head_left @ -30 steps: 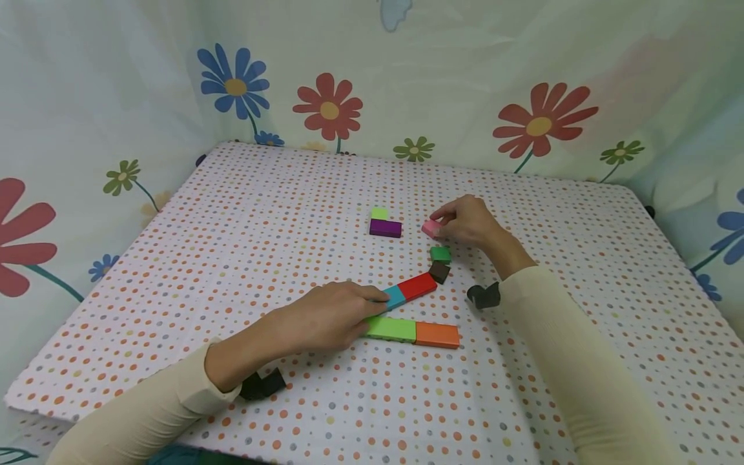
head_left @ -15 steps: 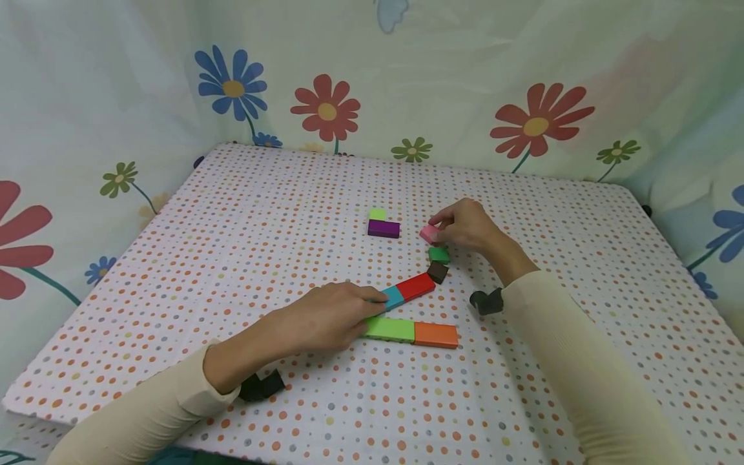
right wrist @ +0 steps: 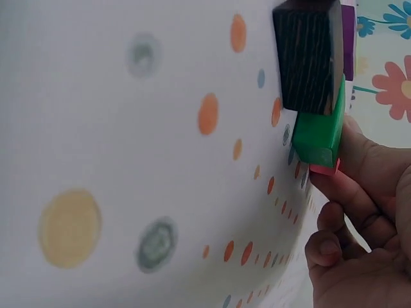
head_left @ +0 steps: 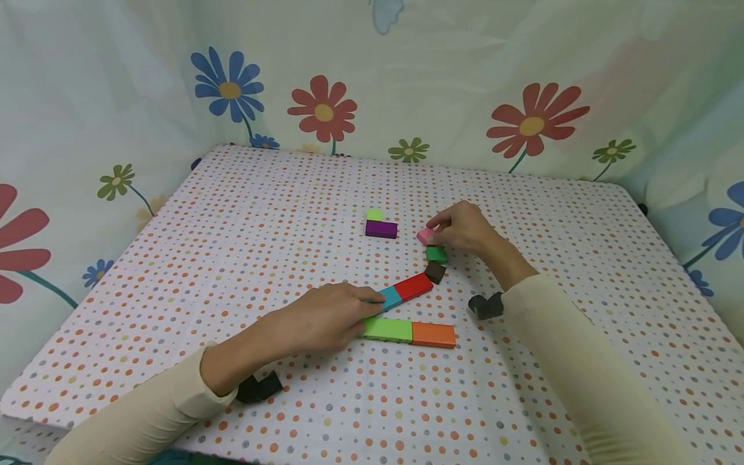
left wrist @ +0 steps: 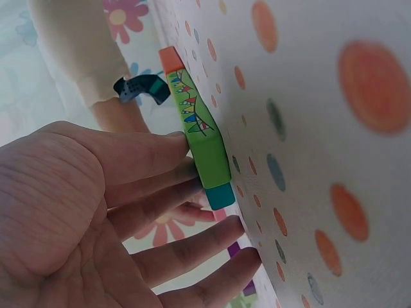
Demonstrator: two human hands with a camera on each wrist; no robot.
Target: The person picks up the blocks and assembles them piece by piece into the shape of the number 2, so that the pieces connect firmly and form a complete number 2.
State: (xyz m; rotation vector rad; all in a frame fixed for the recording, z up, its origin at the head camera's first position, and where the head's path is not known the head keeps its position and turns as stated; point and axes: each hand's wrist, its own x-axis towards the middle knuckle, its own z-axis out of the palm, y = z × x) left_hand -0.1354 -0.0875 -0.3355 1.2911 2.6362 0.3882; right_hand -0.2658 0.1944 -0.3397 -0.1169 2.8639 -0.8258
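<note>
My right hand [head_left: 467, 227] pinches a small pink block [head_left: 425, 236] on the table, beside a green block [head_left: 436, 255]. A dark brown block [head_left: 434, 272] sits just nearer, at the end of a red block [head_left: 413, 285]. My left hand [head_left: 327, 318] rests where two rows meet at the left. Its thumb presses the light green block [left wrist: 204, 144], with the forefinger and middle finger on the far side by the blue block [head_left: 391, 298]. An orange block [head_left: 433, 334] continues the light green one. The left ends of both rows are hidden under the hand.
A purple block [head_left: 381, 229] lies farther back with a small lime block [head_left: 374, 214] behind it. A dotted cloth covers the table [head_left: 279, 213]. A flowered curtain [head_left: 453, 77] hangs behind. Dark wrist devices show below both cuffs.
The right hand has drawn the pink block slightly nearer, so it now stands close to the green block. The left hand has stayed in place; the head view shifted a little.
</note>
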